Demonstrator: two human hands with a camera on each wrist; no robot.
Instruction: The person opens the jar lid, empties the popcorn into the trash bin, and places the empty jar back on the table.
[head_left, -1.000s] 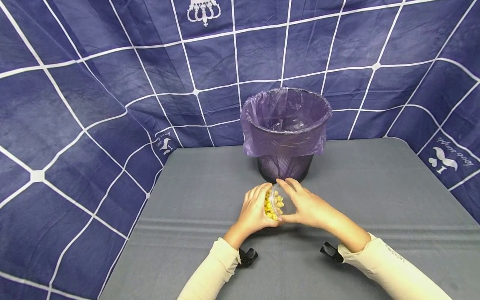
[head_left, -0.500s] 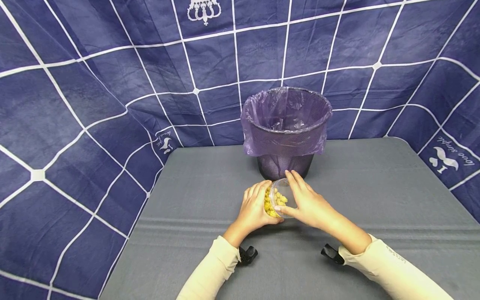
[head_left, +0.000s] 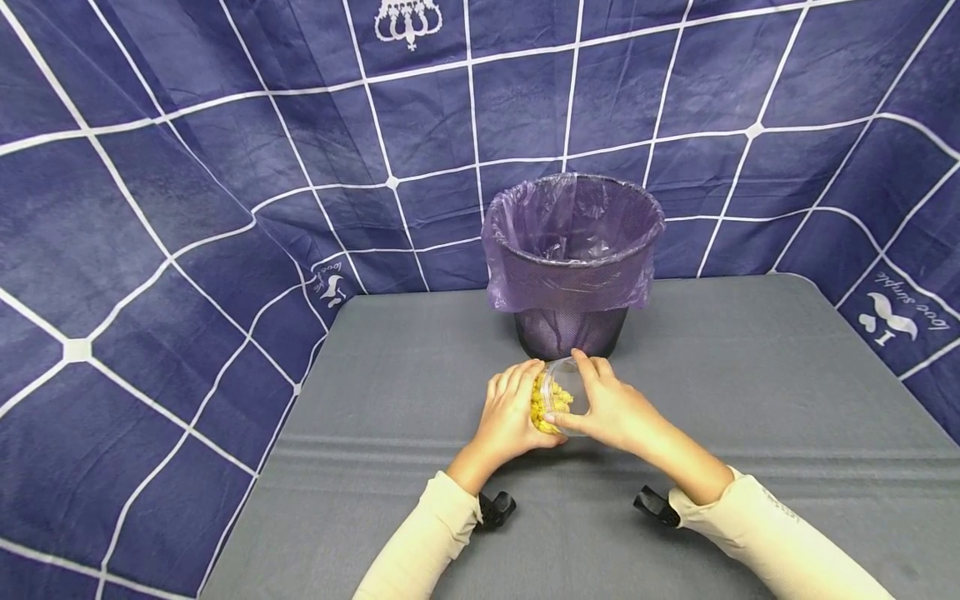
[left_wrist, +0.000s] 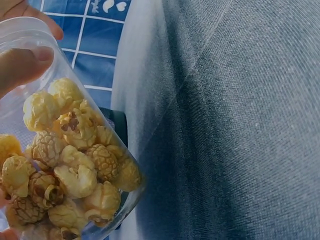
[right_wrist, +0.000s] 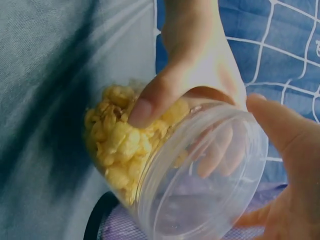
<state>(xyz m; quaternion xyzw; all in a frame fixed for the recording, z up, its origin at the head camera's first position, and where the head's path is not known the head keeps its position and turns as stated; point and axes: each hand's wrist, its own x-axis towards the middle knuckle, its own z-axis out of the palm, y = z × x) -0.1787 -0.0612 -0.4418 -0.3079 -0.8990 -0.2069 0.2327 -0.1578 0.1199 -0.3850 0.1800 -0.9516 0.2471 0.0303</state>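
A clear plastic jar (left_wrist: 112, 197), partly filled with yellow popcorn (right_wrist: 120, 145), is held tilted above the table in front of the waste bin. My left hand (head_left: 508, 417) grips the jar's body, its thumb lying across the popcorn-filled part in the right wrist view. Around the clear lid end, my right hand (head_left: 621, 410) holds the lid (right_wrist: 210, 165) between thumb and fingers. The lid appears to sit on the jar's mouth. Part of the jar is hidden behind both hands in the head view.
A black mesh waste bin (head_left: 572, 333) with a purple liner bag (head_left: 577, 287) stands just beyond the hands. Grey cloth covers the table (head_left: 390, 375). A blue curtain with white lines (head_left: 420, 125) hangs behind and at both sides.
The right hand has shifted its grasp on the lid: its thumb sits higher and farther left, its fingertips slightly right. The left hand and jar have stayed nearly in place.
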